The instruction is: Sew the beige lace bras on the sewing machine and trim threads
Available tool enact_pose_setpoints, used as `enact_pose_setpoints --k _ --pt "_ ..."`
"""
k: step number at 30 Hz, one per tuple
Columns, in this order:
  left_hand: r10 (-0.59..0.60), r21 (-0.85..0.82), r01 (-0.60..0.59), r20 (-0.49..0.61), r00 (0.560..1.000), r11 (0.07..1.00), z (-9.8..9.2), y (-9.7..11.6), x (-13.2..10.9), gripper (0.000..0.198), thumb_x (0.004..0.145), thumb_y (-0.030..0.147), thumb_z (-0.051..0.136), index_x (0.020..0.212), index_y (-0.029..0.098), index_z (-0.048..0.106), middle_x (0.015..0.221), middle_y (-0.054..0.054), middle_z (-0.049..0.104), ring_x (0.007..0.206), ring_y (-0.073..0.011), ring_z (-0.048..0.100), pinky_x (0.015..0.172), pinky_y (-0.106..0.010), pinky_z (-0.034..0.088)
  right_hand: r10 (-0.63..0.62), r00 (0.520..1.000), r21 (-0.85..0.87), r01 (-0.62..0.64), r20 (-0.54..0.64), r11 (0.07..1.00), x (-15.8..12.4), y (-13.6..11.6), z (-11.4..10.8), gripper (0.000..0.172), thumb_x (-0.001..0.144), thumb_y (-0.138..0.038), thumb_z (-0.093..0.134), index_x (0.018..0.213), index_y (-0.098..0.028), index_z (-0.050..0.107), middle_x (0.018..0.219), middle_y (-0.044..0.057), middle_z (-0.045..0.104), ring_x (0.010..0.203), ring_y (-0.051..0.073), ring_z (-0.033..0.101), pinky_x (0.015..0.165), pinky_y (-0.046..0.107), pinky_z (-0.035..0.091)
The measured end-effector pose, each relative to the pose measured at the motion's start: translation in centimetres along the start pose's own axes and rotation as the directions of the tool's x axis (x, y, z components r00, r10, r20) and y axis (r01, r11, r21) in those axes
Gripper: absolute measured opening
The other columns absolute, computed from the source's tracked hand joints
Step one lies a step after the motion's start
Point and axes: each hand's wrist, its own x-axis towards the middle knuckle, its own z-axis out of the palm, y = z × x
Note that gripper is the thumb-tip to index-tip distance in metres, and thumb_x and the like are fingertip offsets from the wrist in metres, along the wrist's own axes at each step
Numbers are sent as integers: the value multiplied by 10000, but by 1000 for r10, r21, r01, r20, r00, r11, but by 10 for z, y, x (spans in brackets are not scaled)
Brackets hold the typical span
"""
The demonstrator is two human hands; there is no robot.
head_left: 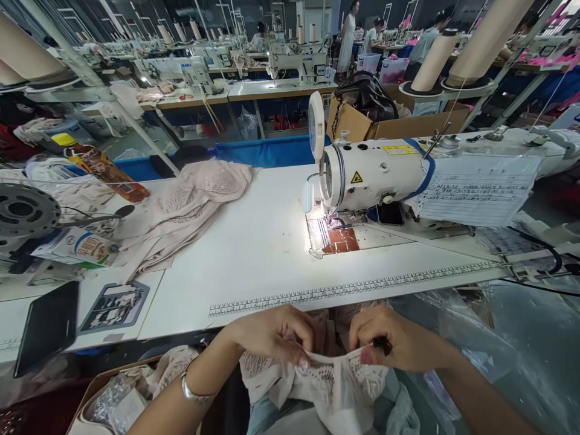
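Observation:
A pale beige lace bra [334, 386] lies stretched between my hands, above my lap and just below the table's front edge. My left hand [283, 338] pinches its top edge between thumb and fingers. A little to the right, my right hand [392, 338] is closed on the same edge, thumb pressed against the fabric. A small black object [383, 345] sticks out of the right hand's curled fingers; its kind is mostly hidden. Beyond stands a white sewing machine [371, 175] with its lamp lit over the needle area. Similar beige pieces [194, 193] are heaped on the table to the left.
A printed ruler [353, 290] runs along the front of the white table [235, 241]. To the left are a drink bottle [102, 169], a carton [77, 246] and a dark phone [48, 326]. Below stands a box of pieces [131, 393]. Other people work farther back.

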Motion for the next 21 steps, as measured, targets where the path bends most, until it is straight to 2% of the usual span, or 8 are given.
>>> enact_pose_setpoints --k 3,5,7,9,11,13,16,21 --pt "-121 -215 88 -146 982 973 -2 -15 -3 460 822 559 742 677 140 619 614 4 497 593 -116 415 588 -250 341 52 994 197 -33 -92 980 -3 12 -2 531 935 -601 605 618 -185 514 592 -19 480 536 107 400 513 272 266" --pt "-106 -304 18 -277 955 953 1 -25 -1 501 802 552 763 611 142 549 597 23 431 592 -104 357 584 -248 296 92 981 327 -31 -171 945 -4 19 -3 541 906 -621 638 615 -182 511 610 -15 488 540 107 390 510 274 247" --pt "-56 -358 -90 -378 924 929 4 -32 4 535 775 536 793 561 150 490 616 9 433 633 -121 389 620 -258 311 111 966 428 0 -233 904 -4 23 -3 558 890 -617 664 581 -188 484 598 -17 472 526 108 364 513 285 234" --pt "-36 -405 -172 -458 888 898 8 -37 10 578 754 553 804 528 164 440 598 6 421 648 -138 420 637 -267 330 139 954 516 20 -266 856 -3 26 -2 580 898 -599 665 540 -196 448 553 -33 408 500 107 313 513 296 219" --pt "-56 -440 -211 -520 853 873 13 -41 15 631 746 592 794 512 182 375 544 37 339 583 -117 370 591 -255 302 167 950 598 25 -264 801 -2 29 0 583 909 -582 658 530 -201 433 529 -42 359 483 107 280 504 299 205" --pt "-72 -462 -238 -559 826 854 18 -43 19 671 748 615 781 523 194 310 519 66 265 516 -84 275 531 -236 239 175 946 652 48 -273 757 -2 32 2 559 899 -577 671 554 -199 446 531 -43 356 483 107 273 492 293 189" --pt "-76 -482 -263 -576 814 836 25 -44 23 688 742 608 790 536 195 280 501 84 238 470 -53 180 476 -227 147 146 950 707 99 -278 701 -3 39 5 513 904 -562 665 602 -200 462 533 -46 362 480 108 268 482 283 184" --pt "-84 -516 -258 -549 831 817 28 -41 25 679 711 626 807 526 191 319 483 87 269 432 -36 187 446 -217 128 124 944 718 143 -306 682 -2 40 9 521 926 -551 636 598 -203 428 519 -57 323 471 105 231 481 277 171"
